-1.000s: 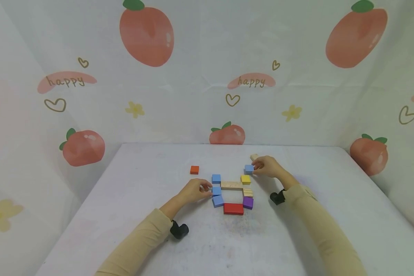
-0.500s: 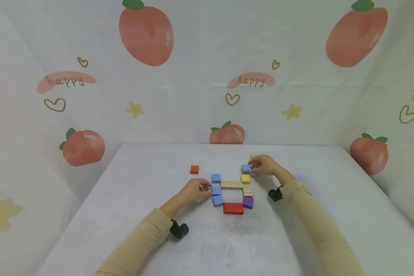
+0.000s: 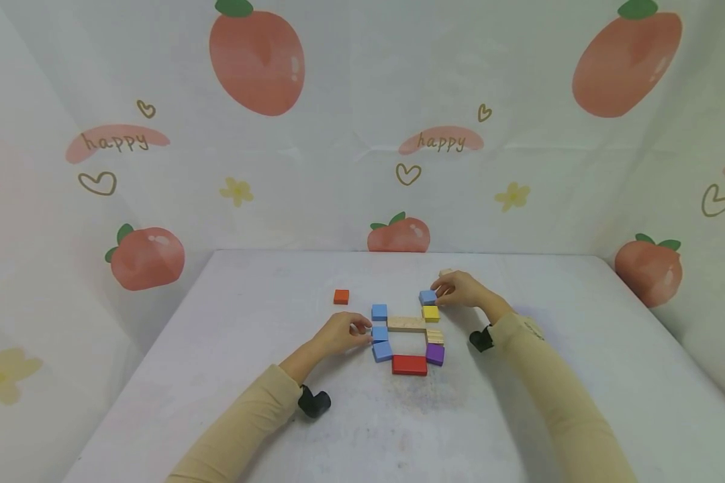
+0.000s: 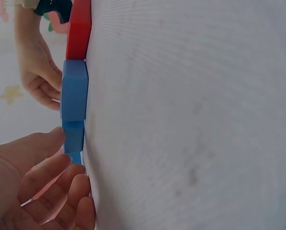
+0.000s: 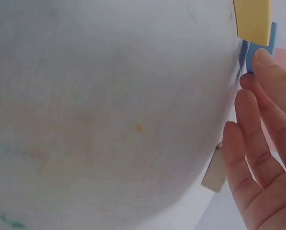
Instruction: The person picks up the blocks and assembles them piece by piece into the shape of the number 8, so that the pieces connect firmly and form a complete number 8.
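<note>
My left hand (image 3: 343, 333) lies left of the block arrangement, its thumb and loosely bent fingers at the left side of a blue block (image 3: 380, 334). In the left wrist view the thumb tip meets that blue block (image 4: 74, 136). My right hand (image 3: 462, 291) holds another blue block (image 3: 427, 297) by its right end, just behind the yellow block (image 3: 431, 314). The right wrist view shows the thumb against this blue block (image 5: 269, 40), with the other fingers spread below. Between the two sides lies a long wooden block (image 3: 406, 325).
A third blue block (image 3: 378, 312) sits at the back left of the arrangement. Nearer are a tilted blue block (image 3: 382, 351), a red block (image 3: 409, 365), a purple block (image 3: 435, 354) and a striped wooden one (image 3: 434, 337). An orange-red block (image 3: 341, 297) lies apart; a pale block (image 3: 445, 273) is behind my right hand.
My right hand and its blue block have moved left, bringing the block behind the yellow one. My left hand has stayed in place.
</note>
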A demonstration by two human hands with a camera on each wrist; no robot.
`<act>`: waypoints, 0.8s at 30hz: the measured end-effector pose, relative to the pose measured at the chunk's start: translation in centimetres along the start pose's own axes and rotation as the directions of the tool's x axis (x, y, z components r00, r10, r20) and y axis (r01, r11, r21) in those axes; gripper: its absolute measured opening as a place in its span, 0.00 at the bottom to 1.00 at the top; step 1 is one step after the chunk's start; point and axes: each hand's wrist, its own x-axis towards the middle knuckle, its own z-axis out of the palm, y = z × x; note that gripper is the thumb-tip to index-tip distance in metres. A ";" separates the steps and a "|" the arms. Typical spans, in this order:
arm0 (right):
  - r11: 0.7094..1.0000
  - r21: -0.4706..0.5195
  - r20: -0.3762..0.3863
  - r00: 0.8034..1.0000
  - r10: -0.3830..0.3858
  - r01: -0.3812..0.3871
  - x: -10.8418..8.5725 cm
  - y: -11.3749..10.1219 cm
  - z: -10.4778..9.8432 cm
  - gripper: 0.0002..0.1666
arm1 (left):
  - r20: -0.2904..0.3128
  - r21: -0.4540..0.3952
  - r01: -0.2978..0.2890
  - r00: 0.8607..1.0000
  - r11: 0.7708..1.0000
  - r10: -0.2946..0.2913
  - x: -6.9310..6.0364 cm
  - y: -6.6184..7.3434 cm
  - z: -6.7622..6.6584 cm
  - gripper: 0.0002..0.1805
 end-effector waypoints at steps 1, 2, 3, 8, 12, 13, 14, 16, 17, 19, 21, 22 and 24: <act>1.000 -0.001 0.002 1.000 -0.007 0.007 0.0 0.0 0.0 0.19 | 0.001 -0.002 0.003 1.000 1.000 -0.003 0.0 0.0 0.0 0.14; 1.000 -0.001 0.003 1.000 -0.010 0.010 0.0 0.0 0.0 0.18 | 0.001 -0.004 0.006 1.000 1.000 -0.006 0.0 0.0 0.0 0.15; 1.000 -0.004 0.004 1.000 -0.017 0.017 0.0 0.0 0.1 0.18 | 0.001 -0.007 0.010 1.000 1.000 -0.010 0.0 0.0 0.1 0.15; 1.000 -0.001 0.004 1.000 -0.029 0.029 0.1 0.0 0.2 0.18 | -0.003 -0.013 0.011 1.000 1.000 -0.011 0.0 -0.1 0.1 0.15; 0.998 -0.013 0.006 0.998 -0.056 0.057 0.1 0.1 0.2 0.17 | -0.005 -0.014 0.013 1.000 1.000 -0.013 0.0 -0.1 0.1 0.15; 0.999 -0.013 0.004 0.999 -0.052 0.052 0.2 0.1 0.3 0.17 | -0.005 -0.014 0.015 1.000 1.000 -0.016 0.0 -0.1 0.1 0.15; 0.999 -0.010 0.004 0.999 -0.045 0.045 0.2 0.1 0.3 0.17 | -0.004 -0.014 0.019 1.000 1.000 -0.019 0.0 0.0 0.1 0.15; 0.999 -0.014 0.007 0.999 -0.051 0.051 0.2 0.1 0.3 0.17 | -0.003 -0.014 0.025 1.000 1.000 -0.025 0.0 0.0 0.1 0.15; 0.999 -0.012 0.008 0.999 -0.048 0.048 0.2 0.1 0.3 0.17 | -0.003 -0.015 0.028 1.000 1.000 -0.028 0.0 0.0 0.1 0.14; 0.999 -0.005 0.012 0.999 -0.042 0.042 0.1 0.0 0.3 0.16 | -0.001 -0.016 0.031 1.000 0.999 -0.031 0.0 0.0 0.1 0.15; 0.999 -0.010 0.019 0.998 -0.052 0.052 0.1 0.0 0.3 0.17 | 0.000 -0.016 0.032 0.999 0.999 -0.032 0.0 0.0 0.1 0.14; 0.999 -0.007 0.020 0.999 -0.044 0.044 0.1 0.0 0.3 0.17 | 0.001 -0.017 0.029 1.000 0.999 -0.029 0.0 0.0 0.1 0.14; 0.999 -0.007 0.025 0.999 -0.033 0.034 0.1 0.0 0.2 0.17 | 0.001 -0.019 0.023 1.000 1.000 -0.023 0.0 0.0 0.1 0.14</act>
